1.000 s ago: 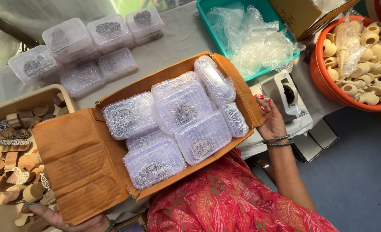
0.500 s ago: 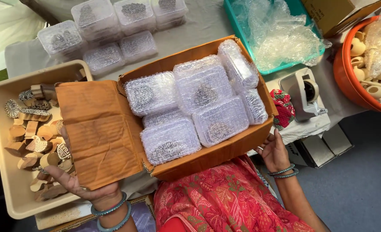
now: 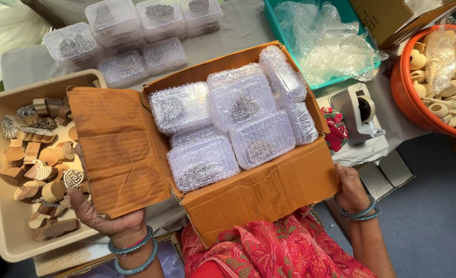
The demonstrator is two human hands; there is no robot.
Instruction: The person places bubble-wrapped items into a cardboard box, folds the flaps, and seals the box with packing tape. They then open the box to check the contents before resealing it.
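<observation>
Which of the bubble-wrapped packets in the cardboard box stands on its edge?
The packet at the far right corner of the cardboard box, the tilted packet. It leans on its edge against the box wall, while the others lie flat.

The left hand's (image 3: 102,219) fingers vanish under the box flap (image 3: 117,149) — the orange tub (image 3: 418,98) runs off the right edge.
</observation>
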